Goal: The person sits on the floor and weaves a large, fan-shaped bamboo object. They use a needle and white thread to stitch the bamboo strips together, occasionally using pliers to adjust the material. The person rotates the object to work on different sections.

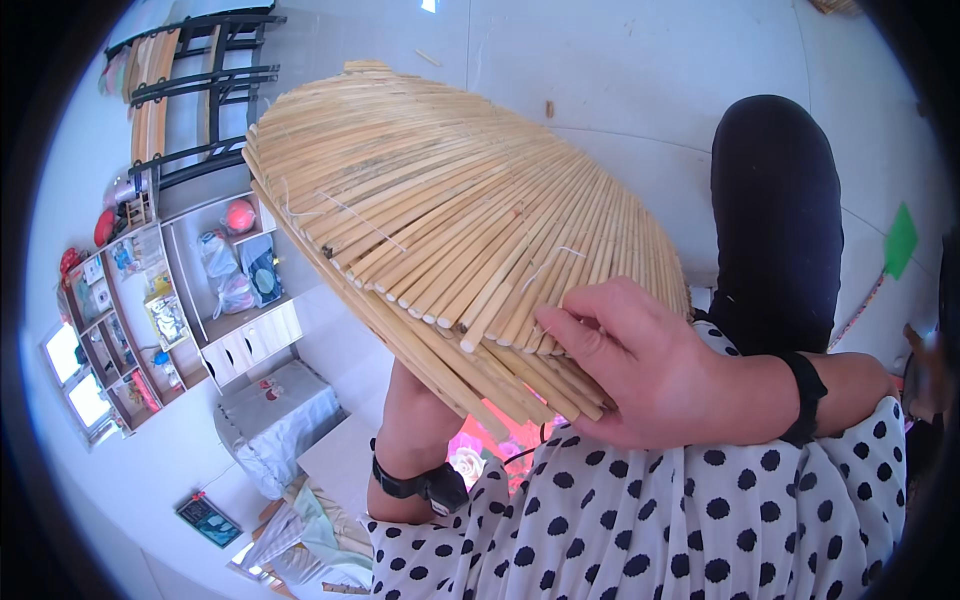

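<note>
A fan-shaped panel of pale bamboo slats (450,220) is held up off the floor, tilted, its strips laid side by side and spreading from the lower right toward a curved upper edge. Thin threads cross the slats; some ends stick out unevenly.

White tiled floor (640,70) is filling the far side. Open shelf unit (180,290) is standing left, holding clutter; bright window (75,375) is glowing at far left.

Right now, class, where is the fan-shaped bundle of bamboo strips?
In the head view, the bamboo strip fan fills the centre, held up with the right hand over its near edge and the left hand beneath.
</note>
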The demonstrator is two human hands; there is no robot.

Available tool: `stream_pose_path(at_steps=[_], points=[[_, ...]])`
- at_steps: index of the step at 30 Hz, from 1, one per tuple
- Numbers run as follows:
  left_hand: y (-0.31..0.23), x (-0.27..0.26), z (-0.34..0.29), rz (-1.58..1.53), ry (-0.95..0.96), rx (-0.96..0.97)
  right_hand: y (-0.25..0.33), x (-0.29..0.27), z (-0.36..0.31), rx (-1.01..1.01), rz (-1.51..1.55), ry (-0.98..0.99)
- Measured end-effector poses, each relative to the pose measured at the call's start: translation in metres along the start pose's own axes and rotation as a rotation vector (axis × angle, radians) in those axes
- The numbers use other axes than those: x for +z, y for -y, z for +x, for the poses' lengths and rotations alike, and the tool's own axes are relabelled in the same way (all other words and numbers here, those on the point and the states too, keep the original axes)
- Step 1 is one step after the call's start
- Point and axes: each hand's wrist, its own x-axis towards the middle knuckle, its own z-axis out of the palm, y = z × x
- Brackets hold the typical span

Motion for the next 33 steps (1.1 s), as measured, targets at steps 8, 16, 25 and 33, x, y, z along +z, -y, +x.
stream_pose_path(at_steps=[8,16,25,33], points=[[0.021,-0.01,0.006,-0.254,0.236,0.172,0.014,0.001,0.002,-0.005,-0.169,-0.027],[0.01,0.001,0.011,0.366,0.242,0.409,0.019,0.01,-0.005,-0.119,-0.601,-0.043],[0.006,0.0,0.001,0.194,0.27,0.207,0.016,0.008,-0.008,-0.135,-0.625,-0.097],[0.013,-0.009,0.004,0.336,0.267,0.479,0.025,-0.011,0.002,-0.016,-0.547,-0.048]])
